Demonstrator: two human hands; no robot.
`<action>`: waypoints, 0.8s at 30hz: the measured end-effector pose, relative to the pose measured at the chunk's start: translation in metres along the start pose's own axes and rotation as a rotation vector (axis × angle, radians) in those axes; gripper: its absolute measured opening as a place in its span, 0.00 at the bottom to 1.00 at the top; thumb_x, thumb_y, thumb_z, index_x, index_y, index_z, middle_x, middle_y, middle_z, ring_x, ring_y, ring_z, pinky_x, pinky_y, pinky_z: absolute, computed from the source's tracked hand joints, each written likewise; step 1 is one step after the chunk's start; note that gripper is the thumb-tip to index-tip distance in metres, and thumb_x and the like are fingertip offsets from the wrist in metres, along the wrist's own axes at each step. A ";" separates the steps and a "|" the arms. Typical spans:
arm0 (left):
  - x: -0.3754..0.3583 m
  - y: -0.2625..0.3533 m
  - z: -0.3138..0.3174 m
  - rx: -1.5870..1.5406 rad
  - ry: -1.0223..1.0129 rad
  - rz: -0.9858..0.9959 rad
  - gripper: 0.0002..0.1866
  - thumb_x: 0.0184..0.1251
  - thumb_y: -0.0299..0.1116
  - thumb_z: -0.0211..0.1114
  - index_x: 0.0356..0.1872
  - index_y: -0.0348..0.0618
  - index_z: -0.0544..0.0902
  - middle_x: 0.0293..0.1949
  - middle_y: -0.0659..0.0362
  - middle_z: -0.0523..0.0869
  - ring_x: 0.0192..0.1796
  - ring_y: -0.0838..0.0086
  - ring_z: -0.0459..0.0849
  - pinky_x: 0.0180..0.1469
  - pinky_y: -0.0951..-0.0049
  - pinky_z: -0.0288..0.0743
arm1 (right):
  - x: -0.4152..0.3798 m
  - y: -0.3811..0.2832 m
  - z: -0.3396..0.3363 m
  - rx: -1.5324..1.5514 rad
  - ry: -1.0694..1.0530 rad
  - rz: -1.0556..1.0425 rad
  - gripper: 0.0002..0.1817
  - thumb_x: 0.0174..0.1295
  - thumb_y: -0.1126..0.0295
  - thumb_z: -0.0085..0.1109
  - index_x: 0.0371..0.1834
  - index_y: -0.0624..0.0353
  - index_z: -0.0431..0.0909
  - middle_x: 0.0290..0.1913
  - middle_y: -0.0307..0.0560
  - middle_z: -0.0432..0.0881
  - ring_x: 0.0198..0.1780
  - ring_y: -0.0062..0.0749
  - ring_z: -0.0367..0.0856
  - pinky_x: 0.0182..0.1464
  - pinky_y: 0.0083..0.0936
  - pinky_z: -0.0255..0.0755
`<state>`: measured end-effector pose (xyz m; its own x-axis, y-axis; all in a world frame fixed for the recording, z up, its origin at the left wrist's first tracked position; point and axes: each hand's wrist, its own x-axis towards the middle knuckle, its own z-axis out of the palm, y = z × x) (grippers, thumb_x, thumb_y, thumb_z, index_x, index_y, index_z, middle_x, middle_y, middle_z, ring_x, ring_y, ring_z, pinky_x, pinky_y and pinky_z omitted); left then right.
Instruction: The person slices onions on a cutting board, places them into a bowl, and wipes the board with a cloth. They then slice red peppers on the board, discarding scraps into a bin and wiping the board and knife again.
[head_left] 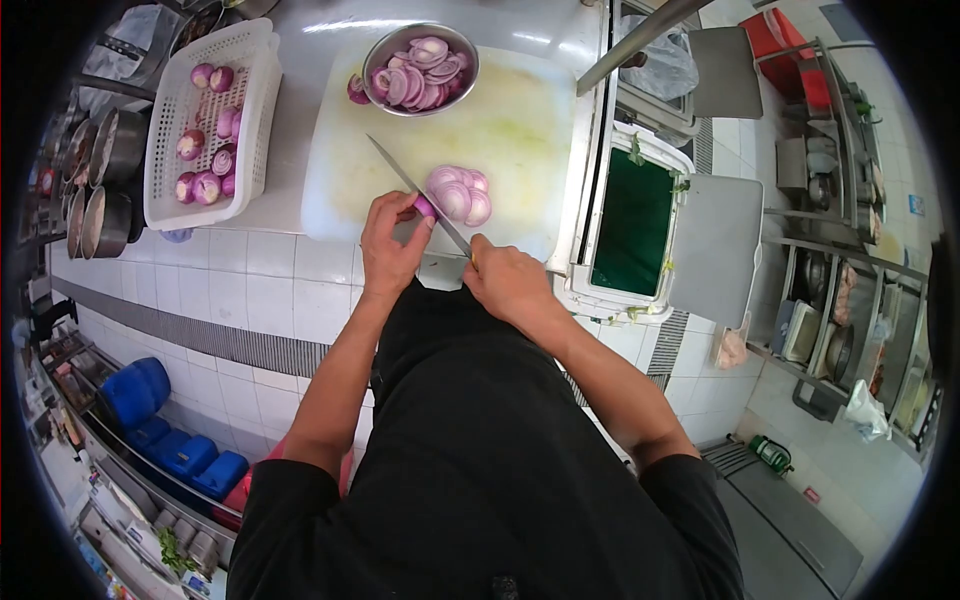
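Observation:
My right hand is closed around the handle of a long knife, whose blade points up and to the left across the cutting board. With my left hand I pinch a piece of purple onion at the board's front edge, right beside the blade. Just right of the blade lies a small heap of onion slices. At the back of the board stands a metal bowl filled with sliced onion. Another onion piece rests by the bowl's left side.
A white perforated basket with several peeled onions stands at the left on the metal counter. To the right is an uncovered bin with a green inside. A metal pole slants across the back right.

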<state>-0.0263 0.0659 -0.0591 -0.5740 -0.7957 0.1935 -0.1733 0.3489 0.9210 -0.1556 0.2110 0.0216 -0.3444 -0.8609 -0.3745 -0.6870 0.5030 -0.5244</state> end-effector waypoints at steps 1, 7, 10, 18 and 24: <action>0.000 -0.001 0.001 -0.001 0.008 0.009 0.21 0.62 0.24 0.76 0.56 0.36 0.84 0.54 0.51 0.83 0.48 0.64 0.89 0.53 0.67 0.85 | 0.002 0.001 0.007 -0.003 0.035 -0.001 0.12 0.68 0.66 0.59 0.45 0.65 0.74 0.31 0.65 0.87 0.37 0.63 0.88 0.41 0.56 0.80; -0.001 -0.008 -0.001 -0.048 0.002 -0.020 0.22 0.65 0.25 0.75 0.58 0.36 0.80 0.56 0.50 0.84 0.50 0.64 0.89 0.55 0.66 0.84 | -0.036 0.025 0.022 0.010 0.065 -0.008 0.12 0.69 0.65 0.59 0.44 0.63 0.73 0.27 0.61 0.86 0.32 0.61 0.87 0.38 0.56 0.79; -0.002 -0.007 -0.003 -0.082 -0.016 -0.078 0.22 0.65 0.25 0.74 0.59 0.36 0.79 0.56 0.50 0.85 0.51 0.64 0.89 0.56 0.65 0.84 | -0.075 0.039 0.000 -0.022 -0.025 0.037 0.12 0.70 0.64 0.59 0.43 0.62 0.73 0.26 0.60 0.85 0.30 0.62 0.86 0.37 0.57 0.78; -0.002 -0.008 0.000 -0.088 0.008 -0.021 0.20 0.67 0.25 0.74 0.58 0.35 0.80 0.57 0.49 0.84 0.50 0.63 0.90 0.55 0.66 0.85 | -0.107 0.027 -0.026 0.066 -0.085 0.149 0.15 0.72 0.59 0.59 0.43 0.62 0.72 0.25 0.63 0.83 0.31 0.66 0.84 0.37 0.57 0.75; -0.003 -0.008 0.001 -0.089 0.038 0.008 0.19 0.68 0.25 0.73 0.58 0.35 0.81 0.58 0.48 0.82 0.49 0.63 0.90 0.53 0.67 0.85 | -0.108 0.027 -0.025 0.047 -0.104 0.138 0.14 0.73 0.60 0.57 0.44 0.61 0.73 0.25 0.63 0.84 0.31 0.66 0.85 0.37 0.56 0.77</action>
<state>-0.0243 0.0657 -0.0675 -0.5438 -0.8120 0.2119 -0.0965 0.3113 0.9454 -0.1533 0.3158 0.0668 -0.3638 -0.7720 -0.5213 -0.6064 0.6211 -0.4965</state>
